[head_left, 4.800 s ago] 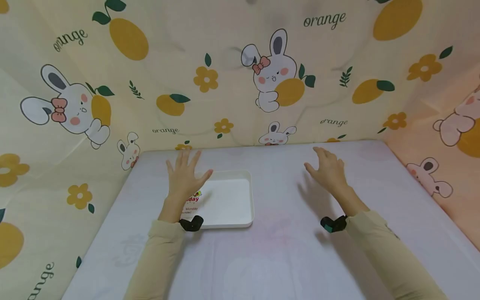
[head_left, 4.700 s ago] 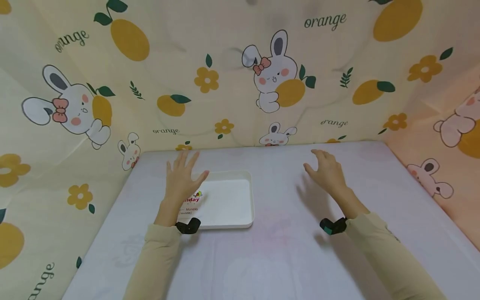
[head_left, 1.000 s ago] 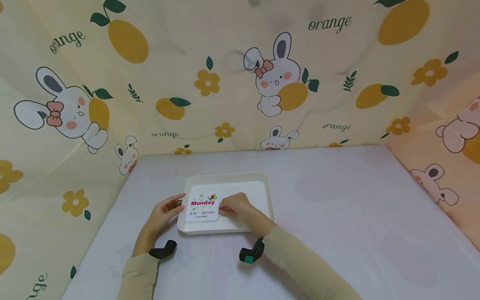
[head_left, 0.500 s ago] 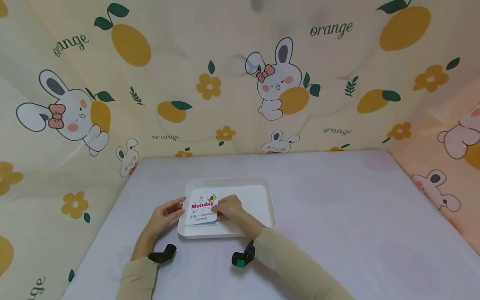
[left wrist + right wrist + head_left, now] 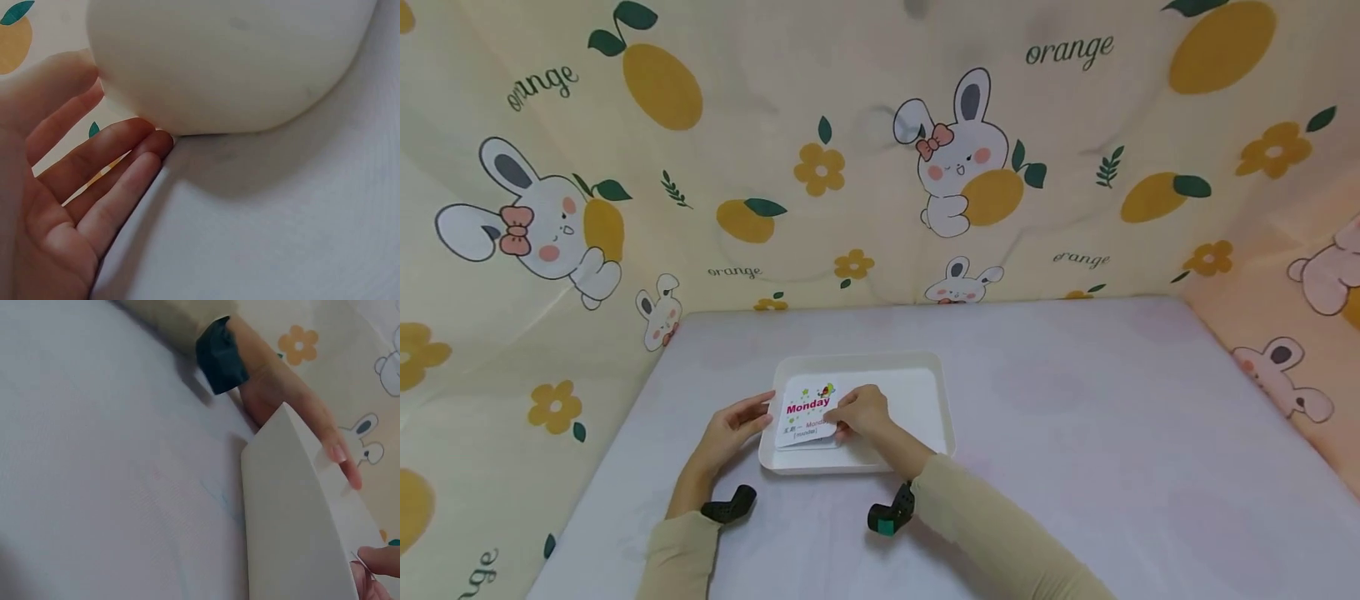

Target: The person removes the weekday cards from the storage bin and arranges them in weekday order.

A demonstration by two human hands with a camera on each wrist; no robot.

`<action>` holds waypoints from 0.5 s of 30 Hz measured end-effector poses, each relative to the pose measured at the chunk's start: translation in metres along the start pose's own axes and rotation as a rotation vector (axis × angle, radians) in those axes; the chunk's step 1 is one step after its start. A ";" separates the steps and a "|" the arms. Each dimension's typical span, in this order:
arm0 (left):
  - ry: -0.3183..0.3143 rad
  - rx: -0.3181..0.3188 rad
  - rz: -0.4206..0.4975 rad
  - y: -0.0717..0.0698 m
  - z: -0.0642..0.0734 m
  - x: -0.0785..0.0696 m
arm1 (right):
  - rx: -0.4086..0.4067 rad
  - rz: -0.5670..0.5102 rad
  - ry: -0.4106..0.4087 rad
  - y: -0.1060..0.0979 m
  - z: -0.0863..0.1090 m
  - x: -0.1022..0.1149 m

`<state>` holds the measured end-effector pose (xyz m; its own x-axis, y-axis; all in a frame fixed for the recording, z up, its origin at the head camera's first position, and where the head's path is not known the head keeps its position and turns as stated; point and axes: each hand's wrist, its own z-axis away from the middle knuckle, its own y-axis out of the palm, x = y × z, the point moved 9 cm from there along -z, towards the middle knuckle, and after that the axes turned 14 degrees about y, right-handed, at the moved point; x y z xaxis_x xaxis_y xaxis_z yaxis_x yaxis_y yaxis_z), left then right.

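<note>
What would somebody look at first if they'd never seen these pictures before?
Probably the big bunny printed on the cloth behind the table, near the top middle of the head view. Next might come the bright "Monday" on the white card, which the right hand pinches over the left part of the white tray. The left hand is at the tray's left edge.

Left hand (image 5: 727, 429) loosely curved; right hand (image 5: 863, 409) near it, pinching.
</note>
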<state>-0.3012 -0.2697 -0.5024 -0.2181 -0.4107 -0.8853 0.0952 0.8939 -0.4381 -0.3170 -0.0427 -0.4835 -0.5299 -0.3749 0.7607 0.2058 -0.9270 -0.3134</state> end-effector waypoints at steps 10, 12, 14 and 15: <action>0.050 -0.018 0.056 0.000 0.000 -0.007 | 0.002 -0.056 0.007 -0.004 0.003 -0.006; 0.067 -0.022 0.063 0.000 0.000 -0.007 | -0.008 -0.055 -0.007 -0.004 0.004 -0.004; 0.075 -0.028 0.066 0.000 0.000 -0.007 | -0.011 -0.060 -0.021 -0.005 0.007 -0.003; 0.077 -0.031 0.069 0.000 0.000 -0.007 | -0.007 -0.070 -0.020 -0.004 0.007 -0.004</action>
<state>-0.2999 -0.2671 -0.4965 -0.2862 -0.3341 -0.8981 0.0827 0.9252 -0.3705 -0.3102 -0.0374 -0.4810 -0.5265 -0.3097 0.7918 0.1635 -0.9508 -0.2632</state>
